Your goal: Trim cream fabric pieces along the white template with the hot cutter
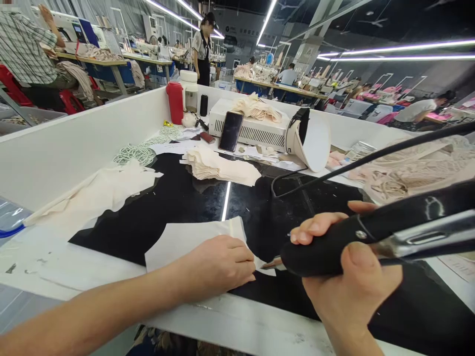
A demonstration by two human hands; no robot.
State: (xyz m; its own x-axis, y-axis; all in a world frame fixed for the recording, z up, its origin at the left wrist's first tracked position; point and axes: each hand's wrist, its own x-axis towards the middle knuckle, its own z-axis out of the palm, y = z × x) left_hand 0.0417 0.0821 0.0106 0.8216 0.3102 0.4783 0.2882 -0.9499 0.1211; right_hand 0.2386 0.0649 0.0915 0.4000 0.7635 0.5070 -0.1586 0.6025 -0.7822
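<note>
A flat piece of white fabric (193,240), thin and matte with a folded seam along one edge, was laid on a glossy black worktop (166,202) in which a ceiling light was mirrored as a bright streak. The left hand (218,264) was pressed palm-down on the near right corner of that fabric, fingers together and flattened, nothing gripped. The right hand (349,277) was closed around the thick, matte black handle of a cutting tool (371,237), thumb over the top and fingers curled beneath; a shiny metal bar ran along the handle, and a small pointed metal tip was held just beside the left fingertips, at the fabric's edge. A black cord (371,155) was seen trailing from the tool across the table. Farther back, a stack of cream fabric pieces (218,168) with scalloped edges was fanned out, and a larger limp sheet of cream cloth (100,190) was draped to the left. A dark phone (230,131) was propped against a white ribbed box (252,128), soft folded cloth piled on top. A red bottle (175,102) stood in the corner of the white wall (67,148) around the table. No writing could be read.
</note>
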